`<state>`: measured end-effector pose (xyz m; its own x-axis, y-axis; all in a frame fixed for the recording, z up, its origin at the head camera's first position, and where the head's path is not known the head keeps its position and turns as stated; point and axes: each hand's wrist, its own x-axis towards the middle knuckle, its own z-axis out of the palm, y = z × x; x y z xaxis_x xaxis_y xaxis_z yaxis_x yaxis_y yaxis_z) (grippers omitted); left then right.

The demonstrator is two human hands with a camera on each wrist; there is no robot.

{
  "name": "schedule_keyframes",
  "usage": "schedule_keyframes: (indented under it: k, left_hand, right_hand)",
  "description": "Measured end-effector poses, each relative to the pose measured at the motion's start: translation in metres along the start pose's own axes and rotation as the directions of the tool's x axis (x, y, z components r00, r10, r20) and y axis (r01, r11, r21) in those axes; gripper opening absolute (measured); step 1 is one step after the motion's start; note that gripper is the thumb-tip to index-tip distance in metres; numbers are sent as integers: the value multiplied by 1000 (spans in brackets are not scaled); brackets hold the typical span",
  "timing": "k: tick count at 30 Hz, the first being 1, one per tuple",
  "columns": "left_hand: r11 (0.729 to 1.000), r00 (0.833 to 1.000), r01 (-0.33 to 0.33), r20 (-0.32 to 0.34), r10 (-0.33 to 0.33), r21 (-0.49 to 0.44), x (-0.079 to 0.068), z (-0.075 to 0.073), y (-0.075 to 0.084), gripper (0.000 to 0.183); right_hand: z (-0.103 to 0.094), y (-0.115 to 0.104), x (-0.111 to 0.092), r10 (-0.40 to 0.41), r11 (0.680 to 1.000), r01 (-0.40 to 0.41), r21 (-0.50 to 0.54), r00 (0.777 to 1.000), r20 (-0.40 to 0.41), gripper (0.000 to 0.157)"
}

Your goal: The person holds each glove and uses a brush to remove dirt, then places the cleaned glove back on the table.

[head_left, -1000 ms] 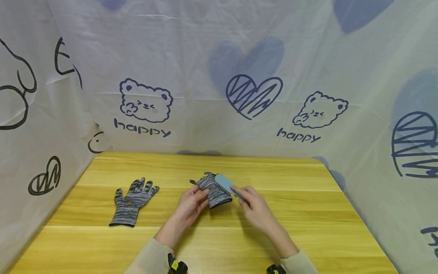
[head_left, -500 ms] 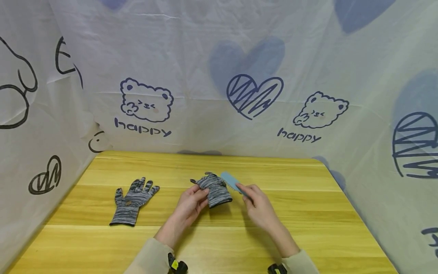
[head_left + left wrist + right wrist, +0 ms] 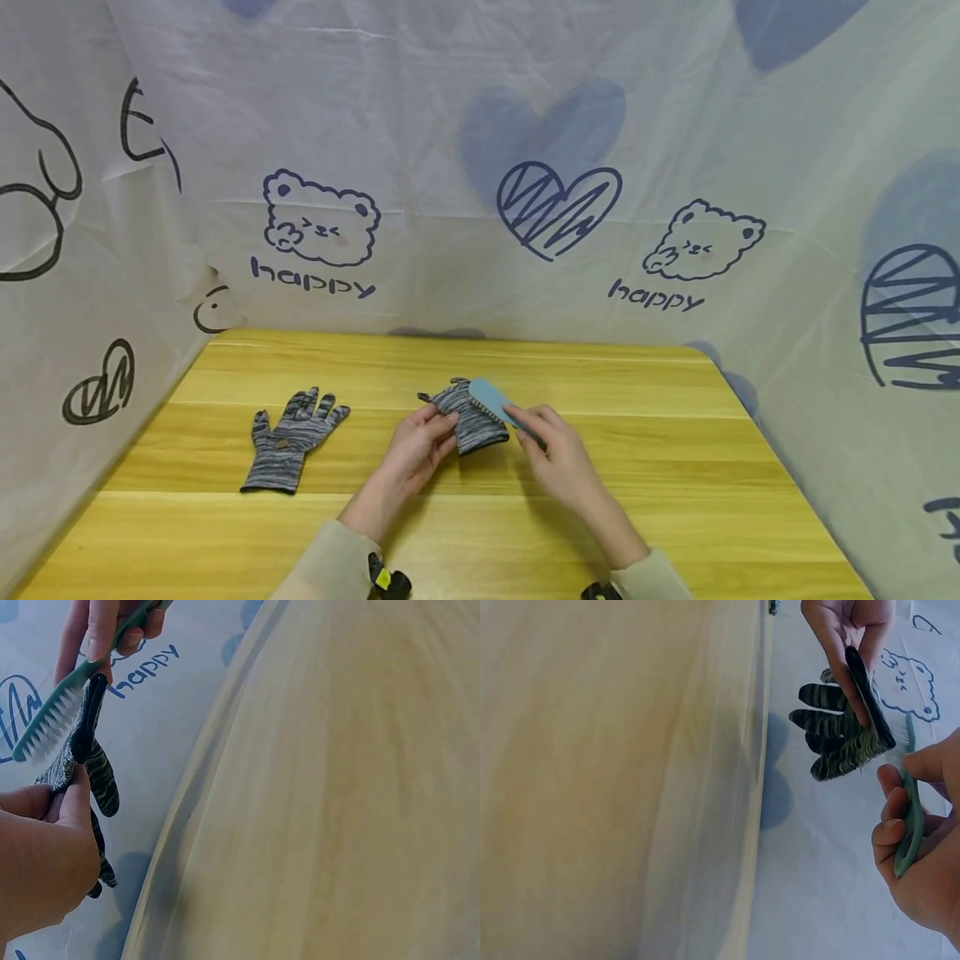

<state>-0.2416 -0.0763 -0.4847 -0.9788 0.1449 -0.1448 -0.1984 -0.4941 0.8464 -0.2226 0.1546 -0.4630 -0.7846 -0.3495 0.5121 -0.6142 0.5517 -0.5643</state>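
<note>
My left hand [image 3: 414, 446] grips a grey and black knitted glove [image 3: 474, 427] by its side, thumb on top, holding it up over the table. A blue-green brush [image 3: 491, 398] with white bristles [image 3: 54, 726] lies against the glove's upper face, bristles toward the fabric. My right hand [image 3: 558, 454] grips the brush handle [image 3: 911, 832], with a finger laid along its back. In the right wrist view the held glove's fingers [image 3: 821, 720] hang down beneath my left hand. Left of my hands, a matching glove [image 3: 281, 450] lies flat with fingers spread and a small brown spot [image 3: 282, 444] on its palm.
The yellow wood-grain table [image 3: 675, 500] carries both gloves. A white sheet [image 3: 435, 275] printed with bears, hearts and "happy" hangs behind and on both sides of it.
The brush shifted right toward the glove's edge half a second ago and is now back left over the glove's face. My left hand and both gloves have stayed nearly in place.
</note>
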Motion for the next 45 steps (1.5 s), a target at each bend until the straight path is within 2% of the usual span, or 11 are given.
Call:
schedule_keyframes:
  k: [6, 14, 24, 28, 32, 38, 45]
  left_hand:
    - [1000, 1000, 4, -3, -4, 1, 0, 0, 0, 39]
    - [1000, 1000, 7, 21, -8, 28, -3, -3, -1, 60]
    - [999, 999, 6, 48, -8, 48, -4, -3, 0, 63]
    - [998, 999, 7, 43, -9, 59, -4, -4, 0, 65]
    - [999, 1000, -3, 23, 2, 40, -1, -3, -1, 59]
    - [999, 1000, -13, 16, 13, 35, -3, -2, 0, 57]
    - [999, 1000, -2, 16, 1, 42, -3, -3, 0, 58]
  right_hand:
    - [4, 0, -2, 46, 999, -45, -18, 999, 22, 44]
    - [1, 1, -2, 35, 999, -35, -41, 999, -3, 42]
    - [-3, 1, -1, 132, 990, -131, -42, 991, 20, 41]
    - [-5, 2, 0, 180, 983, -180, -46, 984, -2, 41]
    - [-8, 5, 0, 204, 978, -205, -28, 978, -36, 42]
    - [-9, 5, 1, 139, 990, -140, -23, 989, -47, 43]
    - [-4, -5, 2, 17, 1000, -16, -19, 999, 42, 44]
